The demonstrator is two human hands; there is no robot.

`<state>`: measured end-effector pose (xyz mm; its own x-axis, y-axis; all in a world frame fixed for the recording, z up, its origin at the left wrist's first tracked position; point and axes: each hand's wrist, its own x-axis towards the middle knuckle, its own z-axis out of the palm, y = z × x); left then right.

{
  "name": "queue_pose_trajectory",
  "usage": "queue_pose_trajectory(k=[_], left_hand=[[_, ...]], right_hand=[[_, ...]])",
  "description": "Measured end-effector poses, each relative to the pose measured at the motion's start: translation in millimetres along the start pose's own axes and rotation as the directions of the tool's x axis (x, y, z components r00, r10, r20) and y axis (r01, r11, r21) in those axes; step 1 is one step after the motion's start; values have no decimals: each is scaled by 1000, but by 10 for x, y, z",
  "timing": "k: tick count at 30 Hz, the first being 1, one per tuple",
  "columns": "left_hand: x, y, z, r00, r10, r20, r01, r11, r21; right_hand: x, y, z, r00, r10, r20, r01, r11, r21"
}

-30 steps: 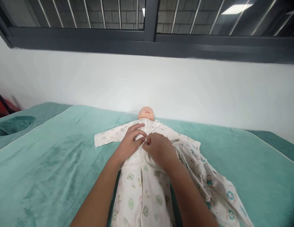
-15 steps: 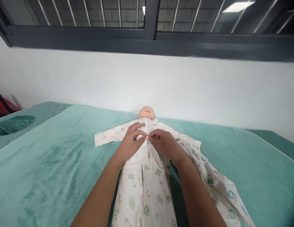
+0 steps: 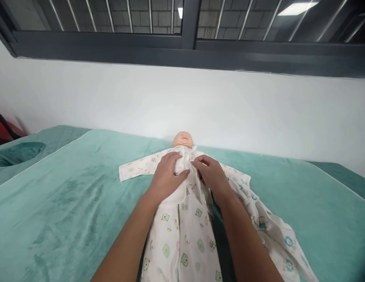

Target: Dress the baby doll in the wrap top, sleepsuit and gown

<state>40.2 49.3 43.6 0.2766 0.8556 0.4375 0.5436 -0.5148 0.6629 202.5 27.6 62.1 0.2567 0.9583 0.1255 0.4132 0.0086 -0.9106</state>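
"Two hands at work, both ours. Where's the printed infant shirt [image 3: 176,196]?"

"On the baby doll [image 3: 183,140], face up on the green bed cover [image 3: 67,203], head near the wall [image 3: 229,109]. Left hand [image 3: 169,178] palm-down on the shirt front, fingers close together, thumb spread away. Right hand [image 3: 212,176] curled at the opposite front edge; whether it pinches cloth, we cannot tell."

"Step in hand?"

"Probably fastening the front. Lower down, the edges look parted."

"Next move?"

"We'd say it calls for steadying one edge while the right fingertips align the other."
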Motion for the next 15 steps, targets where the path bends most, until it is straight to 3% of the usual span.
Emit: queue_pose_trajectory(k=[4,8,11,15], left_hand=[[25,121,61,996,1,-88,27,948,318],[34,220,68,994,-36,-106,80,887,455],[37,218,44,991,-72,-113,113,902,418],[50,133,-20,964,-214,-156,239,957,164]], right_hand=[[82,147,55,970,65,-232,-21,982,187],[95,259,173,921,202,-332,-99,948,302],[31,366,221,881,171,-441,-58,964,258],[-93,593,76,876,26,-481,-36,999,-13]])
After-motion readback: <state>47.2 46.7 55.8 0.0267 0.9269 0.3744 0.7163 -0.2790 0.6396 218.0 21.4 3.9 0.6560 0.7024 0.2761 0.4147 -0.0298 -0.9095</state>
